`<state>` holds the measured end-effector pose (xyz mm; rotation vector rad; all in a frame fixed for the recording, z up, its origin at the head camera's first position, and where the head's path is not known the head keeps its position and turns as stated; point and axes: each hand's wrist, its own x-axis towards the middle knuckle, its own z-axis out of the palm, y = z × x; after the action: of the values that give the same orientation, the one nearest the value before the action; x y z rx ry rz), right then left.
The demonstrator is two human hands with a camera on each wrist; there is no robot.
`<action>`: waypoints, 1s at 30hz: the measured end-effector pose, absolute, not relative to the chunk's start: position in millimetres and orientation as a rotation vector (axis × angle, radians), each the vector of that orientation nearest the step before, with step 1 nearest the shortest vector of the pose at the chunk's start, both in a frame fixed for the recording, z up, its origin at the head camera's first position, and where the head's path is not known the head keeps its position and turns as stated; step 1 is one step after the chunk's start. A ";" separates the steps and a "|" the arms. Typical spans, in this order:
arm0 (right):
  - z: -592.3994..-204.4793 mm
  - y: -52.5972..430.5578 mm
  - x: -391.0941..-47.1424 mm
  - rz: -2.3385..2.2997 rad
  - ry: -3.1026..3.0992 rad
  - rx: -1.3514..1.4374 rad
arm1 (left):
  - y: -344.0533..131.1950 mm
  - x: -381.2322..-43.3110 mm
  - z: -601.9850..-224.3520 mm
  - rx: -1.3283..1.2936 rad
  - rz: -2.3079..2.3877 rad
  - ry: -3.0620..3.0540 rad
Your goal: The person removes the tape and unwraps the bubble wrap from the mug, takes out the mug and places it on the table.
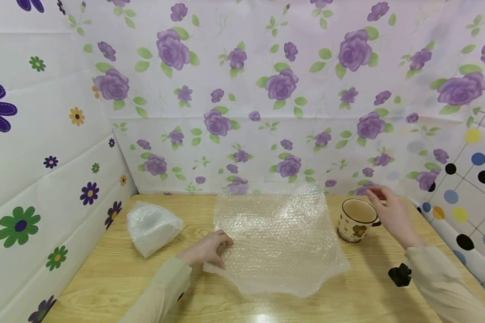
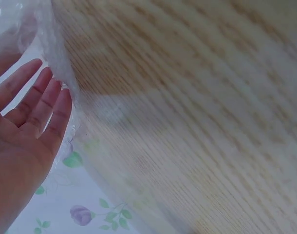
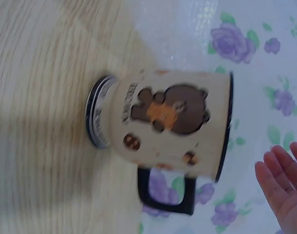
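A sheet of clear bubble wrap (image 1: 275, 242) lies spread over the middle of the table, its far part reaching up toward the flowered backdrop. My left hand (image 1: 209, 249) rests at the sheet's left edge, fingers relaxed; in the left wrist view the fingers (image 2: 39, 100) touch the plastic. A cream mug (image 1: 352, 224) with a brown bear print, dark rim and black handle stands upright to the right of the sheet. Beside its rim, above the handle, my right hand (image 1: 392, 215) hovers with loosely bent fingers. The right wrist view shows those fingers apart from the mug (image 3: 173, 122).
At the left of the table sits a bundle (image 1: 151, 226) wrapped in bubble wrap. A small black object (image 1: 400, 274) shows by the right sleeve. Printed cloth walls (image 1: 242, 89) rise behind the wooden table (image 1: 101, 278) and along both sides.
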<state>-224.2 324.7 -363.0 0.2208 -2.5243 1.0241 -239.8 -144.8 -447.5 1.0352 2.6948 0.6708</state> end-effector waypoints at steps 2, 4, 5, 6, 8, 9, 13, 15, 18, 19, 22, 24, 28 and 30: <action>-359.9 316.8 -225.2 1.045 -2.522 0.252 | -145.0 -239.8 -447.3 1.038 0.673 2.694; -357.2 309.4 -227.0 1.054 -2.526 0.278 | -145.1 -239.4 -446.4 1.042 0.675 2.689; -356.2 305.9 -228.2 1.066 -2.523 0.298 | -145.2 -239.1 -446.1 1.040 0.684 2.682; -355.4 302.5 -229.0 1.076 -2.528 0.311 | -145.3 -238.9 -445.7 1.042 0.694 2.675; -354.3 296.4 -230.9 1.090 -2.529 0.345 | -145.7 -238.4 -444.8 1.030 0.734 2.649; -353.7 293.3 -231.5 1.095 -2.534 0.354 | -146.0 -238.2 -444.3 1.014 0.755 2.634; -351.3 281.5 -232.7 1.098 -2.535 0.382 | -147.3 -237.9 -442.5 0.959 0.877 2.569; -349.4 274.7 -233.3 1.078 -2.532 0.392 | -148.0 -237.7 -441.6 0.938 0.929 2.548; -346.2 264.1 -235.0 1.065 -2.519 0.412 | -149.0 -237.4 -439.5 0.950 0.952 2.572; -345.1 260.6 -235.7 1.074 -2.517 0.424 | -149.3 -237.5 -438.6 0.973 0.937 2.600; -342.4 250.6 -238.9 1.142 -2.492 0.467 | -150.9 -238.1 -435.1 1.028 0.897 2.676; -341.0 243.6 -241.9 1.218 -2.469 0.505 | -152.4 -239.5 -432.6 1.065 0.877 2.718; -338.6 227.2 -248.9 1.347 -2.430 0.559 | -156.5 -242.5 -425.3 1.025 0.907 2.733; -337.0 217.7 -251.7 1.373 -2.430 0.564 | -158.7 -243.6 -420.2 0.981 0.937 2.731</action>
<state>-251.7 217.7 -337.0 0.5643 -2.4305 1.3734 -243.6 -158.7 -420.2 0.9810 2.7311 0.9371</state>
